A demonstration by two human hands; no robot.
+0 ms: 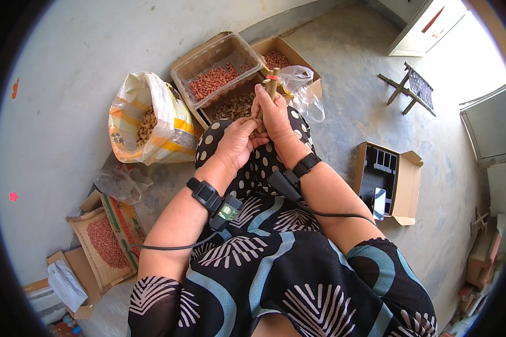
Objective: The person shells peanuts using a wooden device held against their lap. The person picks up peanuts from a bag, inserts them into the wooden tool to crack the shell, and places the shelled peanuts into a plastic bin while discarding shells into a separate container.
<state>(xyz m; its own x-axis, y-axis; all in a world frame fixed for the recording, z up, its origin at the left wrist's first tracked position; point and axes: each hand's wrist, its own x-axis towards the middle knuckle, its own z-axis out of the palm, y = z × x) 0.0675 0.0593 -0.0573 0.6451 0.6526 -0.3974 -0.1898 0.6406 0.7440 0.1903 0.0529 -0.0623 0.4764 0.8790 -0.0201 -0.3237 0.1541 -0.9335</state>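
My right hand (274, 111) is wrapped around a pair of wooden sticks (272, 86) bound near the top with a red band. They stand upright over my knees, thumb along their side. My left hand (238, 141) meets the lower end of the sticks, thumb and forefinger close together; whether a peanut is between them is too small to tell. Just beyond, a clear plastic bin (184, 86) holds shelled red peanuts (213, 82). Below its near edge lie broken peanut shells (235, 108) in a box, partly hidden by my hands.
On the left stands a woven sack (168, 141) of unshelled peanuts (146, 126). Another cardboard box (315, 87) with red peanuts is at the back, a plastic bag (310, 101) against it. To the right are an open carton (407, 185), a phone (379, 204) and a folding stool (419, 90).
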